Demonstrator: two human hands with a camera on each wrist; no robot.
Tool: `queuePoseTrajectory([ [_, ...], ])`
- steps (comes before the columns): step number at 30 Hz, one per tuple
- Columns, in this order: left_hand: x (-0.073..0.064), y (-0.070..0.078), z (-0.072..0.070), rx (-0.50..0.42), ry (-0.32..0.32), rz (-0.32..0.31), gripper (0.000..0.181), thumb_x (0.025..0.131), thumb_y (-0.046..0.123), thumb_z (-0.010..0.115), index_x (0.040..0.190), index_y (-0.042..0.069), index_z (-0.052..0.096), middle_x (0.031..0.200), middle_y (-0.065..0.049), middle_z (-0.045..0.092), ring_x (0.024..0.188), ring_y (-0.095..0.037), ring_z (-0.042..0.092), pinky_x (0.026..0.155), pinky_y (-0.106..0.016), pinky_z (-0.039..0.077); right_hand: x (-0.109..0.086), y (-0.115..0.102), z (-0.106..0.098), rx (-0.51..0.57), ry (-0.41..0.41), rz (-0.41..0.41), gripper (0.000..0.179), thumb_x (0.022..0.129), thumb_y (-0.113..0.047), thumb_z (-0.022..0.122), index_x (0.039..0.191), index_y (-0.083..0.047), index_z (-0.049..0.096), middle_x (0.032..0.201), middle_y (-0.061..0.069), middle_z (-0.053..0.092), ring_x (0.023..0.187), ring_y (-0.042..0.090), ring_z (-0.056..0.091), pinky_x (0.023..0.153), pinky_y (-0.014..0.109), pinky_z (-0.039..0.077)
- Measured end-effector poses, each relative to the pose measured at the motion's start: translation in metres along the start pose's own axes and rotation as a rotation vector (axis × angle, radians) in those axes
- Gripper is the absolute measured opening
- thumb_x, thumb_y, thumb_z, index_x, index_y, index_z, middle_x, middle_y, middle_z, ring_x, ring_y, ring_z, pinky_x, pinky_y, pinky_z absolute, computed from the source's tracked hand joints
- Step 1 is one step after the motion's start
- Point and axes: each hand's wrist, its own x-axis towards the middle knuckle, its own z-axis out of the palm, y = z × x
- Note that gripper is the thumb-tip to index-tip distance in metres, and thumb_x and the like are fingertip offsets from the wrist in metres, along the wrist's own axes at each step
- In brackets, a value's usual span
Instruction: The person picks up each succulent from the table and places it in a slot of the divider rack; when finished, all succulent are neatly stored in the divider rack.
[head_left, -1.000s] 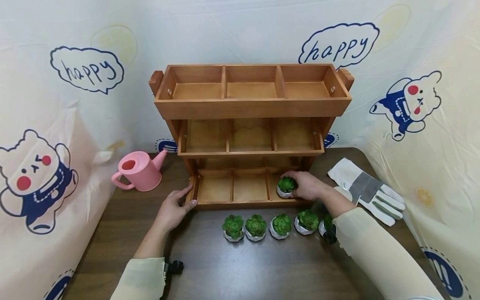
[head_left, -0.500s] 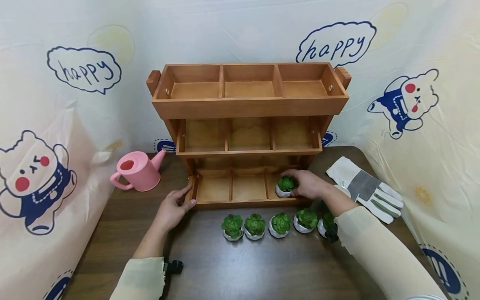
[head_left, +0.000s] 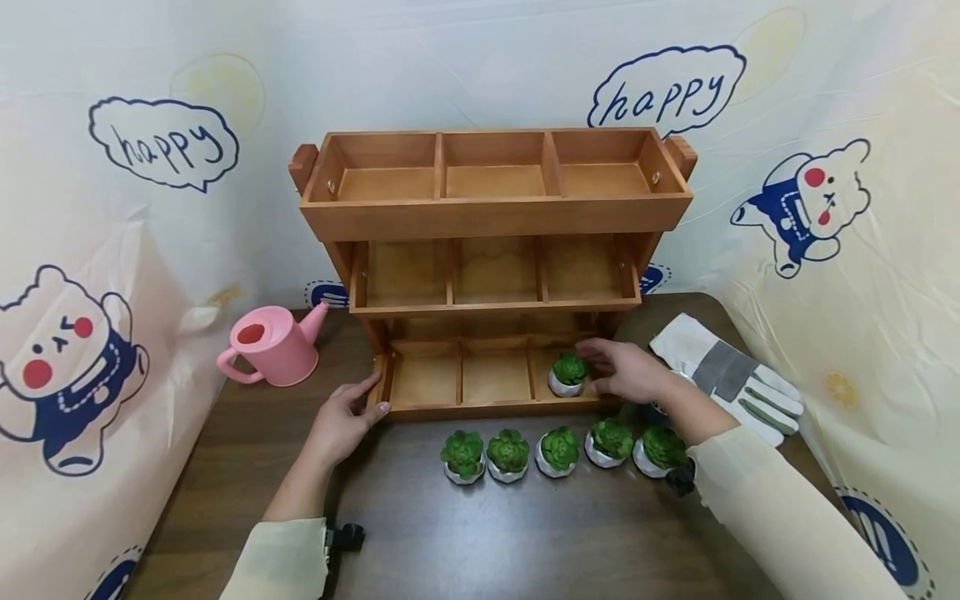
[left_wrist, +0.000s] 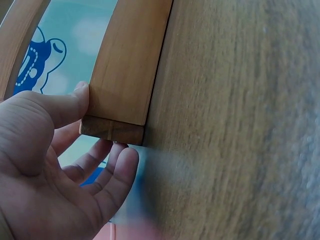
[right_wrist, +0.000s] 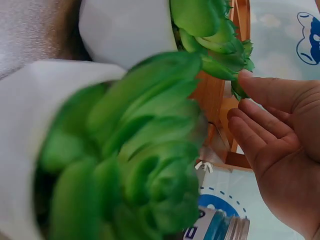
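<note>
A three-tier wooden shelf (head_left: 495, 218) with divided trays stands at the back of the table. My left hand (head_left: 341, 427) holds the left end of its bottom tray; in the left wrist view the thumb lies along the board's edge (left_wrist: 125, 65) and the fingers curl round its end. One potted succulent (head_left: 567, 375) in a white pot sits in the bottom tray's right compartment. Just right of it, my right hand (head_left: 630, 371) has its fingers loosely spread and grips nothing. In the right wrist view, a large blurred succulent (right_wrist: 145, 160) fills the foreground near that hand (right_wrist: 285, 140).
Several more potted succulents (head_left: 507, 454) line up in front of the shelf. A pink watering can (head_left: 276, 346) stands to the left. White-and-grey work gloves (head_left: 723, 371) lie at the right. A bottle (right_wrist: 217, 225) shows low in the right wrist view.
My right hand has let go of the succulent in the bottom right compartment and drawn slightly to the right, fingers spreading. The left hand keeps its place on the shelf.
</note>
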Motion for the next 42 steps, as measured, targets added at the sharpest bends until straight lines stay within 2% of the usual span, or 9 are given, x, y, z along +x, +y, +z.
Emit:
queuePoseTrajectory([
  [12, 0.001, -0.003, 0.002, -0.005, 0.009, 0.011, 0.066, 0.097, 0.039, 0.075, 0.156, 0.027, 0.049, 0.138, -0.016, 0.052, 0.105, -0.032, 0.053, 0.085, -0.043, 0.046, -0.026, 0.000, -0.003, 0.044, 0.037, 0.029, 0.065, 0.093, -0.009, 0.077, 0.151, -0.002, 0.047, 0.146, 0.022, 0.057, 0.133, 0.042, 0.056, 0.105, 0.054, 0.047],
  [16, 0.001, -0.003, 0.002, -0.011, 0.009, 0.006, 0.066, 0.097, 0.039, 0.075, 0.156, 0.027, 0.049, 0.137, -0.016, 0.053, 0.104, -0.031, 0.053, 0.083, -0.042, 0.045, -0.035, 0.000, -0.004, 0.047, 0.060, -0.002, 0.065, 0.094, -0.011, 0.077, 0.150, 0.000, 0.047, 0.144, 0.025, 0.057, 0.131, 0.043, 0.056, 0.105, 0.055, 0.047],
  [23, 0.001, -0.003, 0.001, -0.006, 0.008, 0.012, 0.065, 0.097, 0.039, 0.074, 0.156, 0.027, 0.049, 0.136, -0.016, 0.053, 0.102, -0.031, 0.053, 0.081, -0.041, 0.045, -0.051, 0.000, -0.003, 0.065, 0.110, -0.013, 0.062, 0.094, -0.014, 0.078, 0.148, -0.004, 0.051, 0.141, 0.018, 0.061, 0.129, 0.039, 0.059, 0.103, 0.051, 0.049],
  [27, 0.000, -0.003, 0.000, -0.011, 0.005, 0.013, 0.066, 0.097, 0.039, 0.075, 0.156, 0.027, 0.049, 0.138, -0.017, 0.052, 0.104, -0.032, 0.053, 0.083, -0.043, 0.045, -0.062, 0.000, -0.003, 0.069, 0.135, -0.033, 0.059, 0.094, -0.015, 0.078, 0.146, -0.003, 0.053, 0.139, 0.020, 0.062, 0.126, 0.039, 0.062, 0.101, 0.051, 0.050],
  [34, 0.002, -0.004, 0.001, -0.004, 0.007, 0.030, 0.066, 0.097, 0.038, 0.075, 0.156, 0.025, 0.050, 0.140, -0.017, 0.052, 0.102, -0.031, 0.054, 0.082, -0.043, 0.046, -0.077, 0.004, 0.002, 0.083, 0.157, -0.027, 0.056, 0.097, -0.022, 0.077, 0.144, -0.002, 0.055, 0.135, 0.021, 0.064, 0.122, 0.037, 0.064, 0.099, 0.049, 0.052],
  [42, 0.002, -0.007, 0.001, -0.007, 0.003, 0.032, 0.066, 0.097, 0.042, 0.074, 0.156, 0.026, 0.050, 0.140, -0.017, 0.052, 0.102, -0.031, 0.054, 0.081, -0.043, 0.047, -0.094, 0.010, 0.008, 0.078, 0.161, -0.030, 0.056, 0.095, -0.017, 0.077, 0.143, 0.002, 0.055, 0.135, 0.019, 0.065, 0.122, 0.035, 0.064, 0.100, 0.047, 0.051],
])
